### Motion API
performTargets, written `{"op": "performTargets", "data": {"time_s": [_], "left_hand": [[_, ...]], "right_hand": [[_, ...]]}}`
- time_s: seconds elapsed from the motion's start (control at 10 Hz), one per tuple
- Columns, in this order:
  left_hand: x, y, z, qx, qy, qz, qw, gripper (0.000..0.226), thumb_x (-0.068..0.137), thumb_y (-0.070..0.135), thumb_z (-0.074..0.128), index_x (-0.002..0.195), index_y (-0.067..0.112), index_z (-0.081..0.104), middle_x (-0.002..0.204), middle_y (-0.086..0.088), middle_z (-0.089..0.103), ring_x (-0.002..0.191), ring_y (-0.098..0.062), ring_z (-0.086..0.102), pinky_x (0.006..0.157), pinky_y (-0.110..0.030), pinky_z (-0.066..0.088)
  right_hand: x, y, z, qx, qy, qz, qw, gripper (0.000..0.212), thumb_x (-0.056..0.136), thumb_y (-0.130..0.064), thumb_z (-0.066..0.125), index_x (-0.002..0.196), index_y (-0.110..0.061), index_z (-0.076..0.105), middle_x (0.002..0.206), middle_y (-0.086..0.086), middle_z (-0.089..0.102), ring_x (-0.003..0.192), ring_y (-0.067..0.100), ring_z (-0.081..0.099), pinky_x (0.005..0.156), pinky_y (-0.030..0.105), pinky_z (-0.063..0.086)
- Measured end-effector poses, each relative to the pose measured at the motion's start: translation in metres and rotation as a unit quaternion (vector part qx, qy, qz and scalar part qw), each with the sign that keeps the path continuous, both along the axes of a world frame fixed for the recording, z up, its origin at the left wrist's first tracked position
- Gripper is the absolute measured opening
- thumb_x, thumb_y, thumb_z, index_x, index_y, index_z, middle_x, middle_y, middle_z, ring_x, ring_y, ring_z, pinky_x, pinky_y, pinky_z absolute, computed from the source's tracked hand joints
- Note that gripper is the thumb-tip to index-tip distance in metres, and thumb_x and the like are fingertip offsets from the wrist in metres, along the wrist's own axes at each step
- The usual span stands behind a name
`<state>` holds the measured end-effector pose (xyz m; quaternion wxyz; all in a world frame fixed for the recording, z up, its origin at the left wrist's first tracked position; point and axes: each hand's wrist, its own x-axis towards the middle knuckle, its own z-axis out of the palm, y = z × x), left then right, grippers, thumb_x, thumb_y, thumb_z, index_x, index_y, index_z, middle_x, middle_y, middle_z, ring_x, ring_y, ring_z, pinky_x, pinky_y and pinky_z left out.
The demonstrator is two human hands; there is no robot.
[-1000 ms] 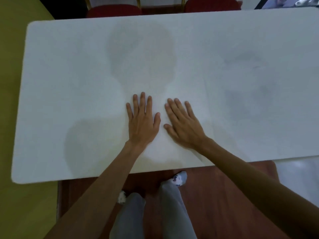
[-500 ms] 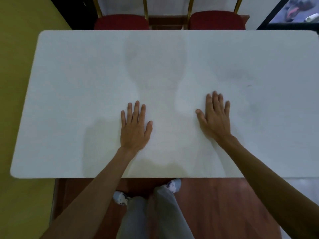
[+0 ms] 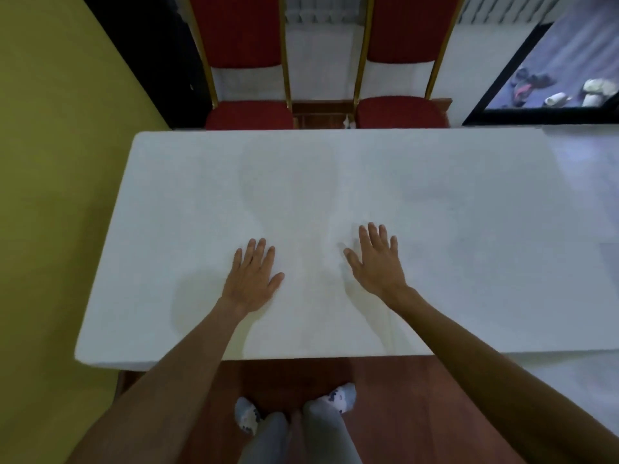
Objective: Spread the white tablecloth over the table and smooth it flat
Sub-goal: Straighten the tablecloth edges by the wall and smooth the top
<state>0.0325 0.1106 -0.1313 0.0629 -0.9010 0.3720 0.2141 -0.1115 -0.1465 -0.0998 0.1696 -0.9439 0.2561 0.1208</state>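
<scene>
Since half a second ago the right hand (image 3: 375,262) has slid back toward the left hand (image 3: 253,279), narrowing the gap. Both lie palm-down, fingers spread, holding nothing, flat on the cloth (image 3: 435,202). Cloth covers the tabletop, faint ripple between the hands. Two red chairs (image 3: 249,113) beyond the far edge; socked feet (image 3: 338,396) on wood floor below.

rectangular table, fully covered by white tablecloth (image 3: 435,195), lying flat with faint creases near centre. resting directly on cloth: left hand (image 3: 252,282) and right hand (image 3: 376,262), palms down, fingers spread, apart from each other, near front edge.
</scene>
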Motion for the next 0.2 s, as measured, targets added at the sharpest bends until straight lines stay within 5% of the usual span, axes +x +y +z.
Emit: {"op": "performTargets", "data": {"time_s": [0.1,0.2], "left_hand": [[0.039,0.009,0.050,-0.008,-0.018,0.037,0.999,0.097,0.085,0.069,-0.009,0.160,0.014,0.018,0.169,-0.011,0.003,0.156,-0.031,-0.003,0.124,-0.051,0.001],[0.088,0.009,0.123,-0.040,-0.059,0.031,0.997,0.079,0.100,0.064,0.006,0.161,0.014,0.013,0.169,-0.011,-0.001,0.156,-0.030,-0.006,0.125,-0.050,0.001]], "right_hand": [[0.044,-0.011,0.058,-0.006,-0.020,0.006,1.000,0.072,0.105,-0.055,0.026,0.159,-0.007,0.020,0.167,0.015,0.018,0.156,0.037,0.007,0.124,0.057,0.008],[0.093,-0.013,0.130,-0.019,-0.055,0.010,0.998,0.071,0.106,-0.054,0.028,0.158,-0.008,0.021,0.166,0.016,0.023,0.155,0.038,0.008,0.124,0.060,0.010]]}}
